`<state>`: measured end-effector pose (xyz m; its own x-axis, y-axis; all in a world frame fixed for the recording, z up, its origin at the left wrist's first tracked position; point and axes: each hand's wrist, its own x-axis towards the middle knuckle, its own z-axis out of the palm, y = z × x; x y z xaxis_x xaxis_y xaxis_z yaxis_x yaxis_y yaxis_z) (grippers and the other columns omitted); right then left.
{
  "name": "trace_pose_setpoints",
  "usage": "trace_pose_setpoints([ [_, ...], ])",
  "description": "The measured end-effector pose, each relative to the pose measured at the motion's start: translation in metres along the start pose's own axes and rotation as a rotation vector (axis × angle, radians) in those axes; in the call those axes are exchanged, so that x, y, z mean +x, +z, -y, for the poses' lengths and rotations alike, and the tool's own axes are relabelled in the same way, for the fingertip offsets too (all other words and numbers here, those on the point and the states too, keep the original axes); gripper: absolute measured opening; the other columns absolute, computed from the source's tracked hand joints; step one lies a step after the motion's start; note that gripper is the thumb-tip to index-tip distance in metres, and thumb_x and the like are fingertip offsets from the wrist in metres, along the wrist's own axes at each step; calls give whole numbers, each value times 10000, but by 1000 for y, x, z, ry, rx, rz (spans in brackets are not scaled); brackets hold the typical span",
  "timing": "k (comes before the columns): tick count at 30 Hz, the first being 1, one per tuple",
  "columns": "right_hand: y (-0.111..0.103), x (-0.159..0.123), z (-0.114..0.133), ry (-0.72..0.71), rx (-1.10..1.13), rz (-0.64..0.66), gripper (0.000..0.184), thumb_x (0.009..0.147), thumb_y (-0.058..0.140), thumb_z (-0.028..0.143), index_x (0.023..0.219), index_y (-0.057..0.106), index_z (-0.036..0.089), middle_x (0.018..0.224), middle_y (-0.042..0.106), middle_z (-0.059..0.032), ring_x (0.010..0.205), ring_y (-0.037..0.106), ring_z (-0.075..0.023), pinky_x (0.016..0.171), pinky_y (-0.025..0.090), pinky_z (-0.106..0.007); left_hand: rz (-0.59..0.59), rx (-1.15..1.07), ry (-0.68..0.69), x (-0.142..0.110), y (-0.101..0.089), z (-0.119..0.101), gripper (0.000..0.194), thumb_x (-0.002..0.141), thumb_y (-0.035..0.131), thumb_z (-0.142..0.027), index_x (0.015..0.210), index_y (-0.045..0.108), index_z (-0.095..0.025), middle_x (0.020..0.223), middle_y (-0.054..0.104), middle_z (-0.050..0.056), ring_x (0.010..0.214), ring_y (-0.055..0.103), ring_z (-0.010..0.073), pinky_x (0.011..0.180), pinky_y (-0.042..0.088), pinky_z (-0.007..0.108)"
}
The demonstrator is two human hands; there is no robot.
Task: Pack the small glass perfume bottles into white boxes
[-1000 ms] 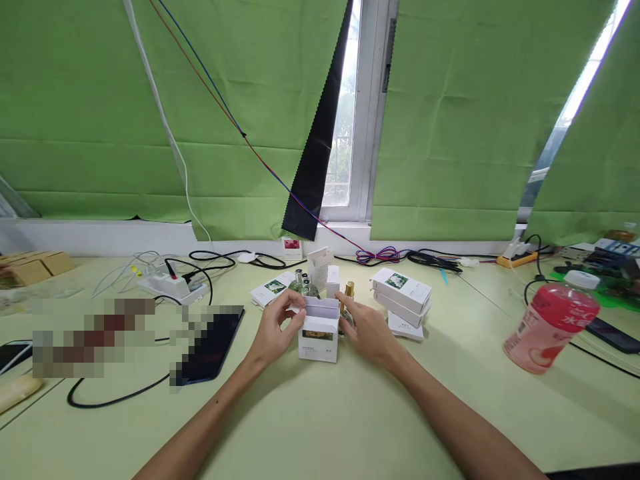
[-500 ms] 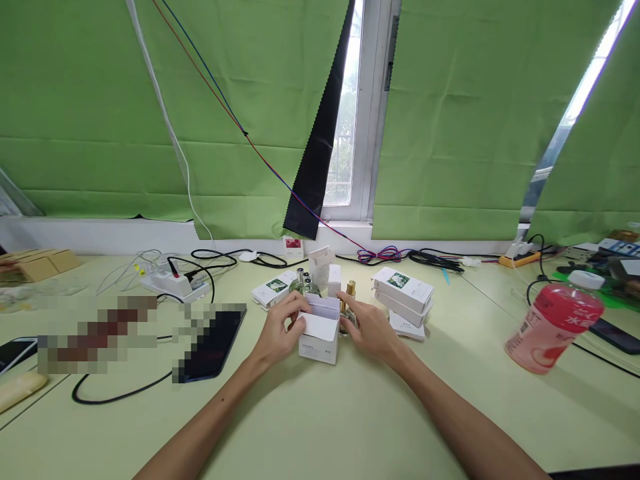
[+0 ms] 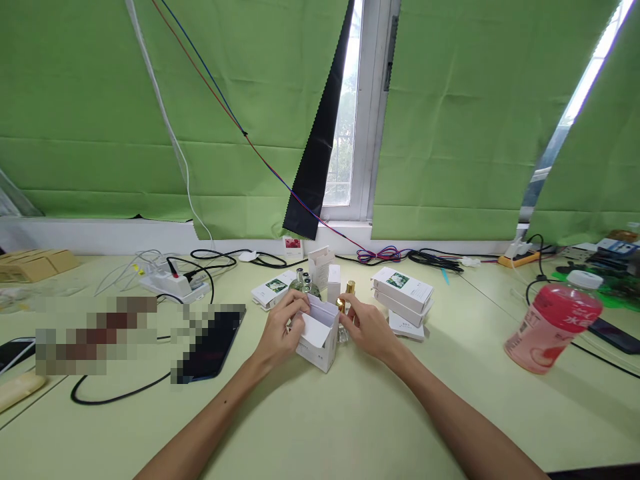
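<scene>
My left hand is closed on the side of a white cardboard box. The box's top is open, its front flap folded out under my thumb, and the box sits turned at an angle on the table. Just right of it, my right hand pinches a clear glass perfume bottle by its gold top; the fingers hide part of it. A second gold cap shows right behind. Clear perfume bottles with silver tops stand beyond my left hand, beside an upright white box.
White boxes are stacked to the right, and a flat white box lies at left. A pink drink bottle stands far right. Left are a dark tablet, a power strip and loose cables. Coiled black cable runs along the wall.
The box has turned and its front flap has been bent outward by my left hand. My right fingers have gone from beside the perfume bottle to closing on its gold top.
</scene>
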<state>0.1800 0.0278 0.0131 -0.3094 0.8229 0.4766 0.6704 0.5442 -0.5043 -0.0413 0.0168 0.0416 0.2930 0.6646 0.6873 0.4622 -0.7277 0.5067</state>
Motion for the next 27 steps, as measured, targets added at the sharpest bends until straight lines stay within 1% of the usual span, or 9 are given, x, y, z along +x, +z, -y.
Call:
trace_pose_setpoints([
  [5,6,0,-1,6,172,-34,253,993,457,340,1187,546,205,620,597,45,517,550,-144,539,392,-223,-8,32,5,-1,0,2,230,866,349,-175,742,541,-200,963,594,84,858,582,207,734,467,329],
  [10,9,-1,-1,37,265,-77,227,957,507,365,1111,567,209,587,555,61,498,512,-131,527,387,-214,-10,54,23,0,0,1,233,849,342,-153,724,533,-203,968,629,80,825,594,199,735,471,324],
  [16,7,0,-2,4,189,-178,165,902,583,332,992,607,195,624,526,51,553,508,-126,568,392,-227,-7,66,23,-1,-1,1,255,868,324,-165,727,534,-205,972,655,84,842,612,203,735,470,319],
  [19,6,1,-1,-20,106,-227,132,883,597,308,943,622,193,732,564,12,619,520,-136,596,413,-240,-11,68,38,-1,0,2,258,875,329,-162,735,541,-203,978,664,82,845,622,201,736,468,315],
  [21,5,1,-1,-24,74,-239,151,864,613,290,978,633,193,863,604,-21,645,524,-136,622,434,-253,-13,71,46,-1,0,3,260,876,325,-153,742,542,-203,985,667,82,849,625,198,741,469,312],
  [23,4,0,0,-24,82,-204,251,841,638,277,1079,629,199,974,630,-38,625,513,-125,649,454,-267,-12,75,54,-2,1,4,260,876,319,-143,754,541,-203,992,670,83,860,626,198,748,471,311],
  [25,3,0,-1,-26,101,-140,371,822,657,262,1184,601,203,1031,654,-43,601,505,-119,667,466,-278,-14,81,61,-3,1,5,256,875,320,-136,760,539,-203,996,673,83,871,626,197,758,473,309],
  [27,2,-1,-1,-32,99,-77,439,810,669,250,1238,583,198,1035,674,-47,612,523,-127,674,467,-283,-18,87,63,-3,2,6,251,870,322,-129,761,535,-201,998,674,81,870,624,193,762,473,305],
])
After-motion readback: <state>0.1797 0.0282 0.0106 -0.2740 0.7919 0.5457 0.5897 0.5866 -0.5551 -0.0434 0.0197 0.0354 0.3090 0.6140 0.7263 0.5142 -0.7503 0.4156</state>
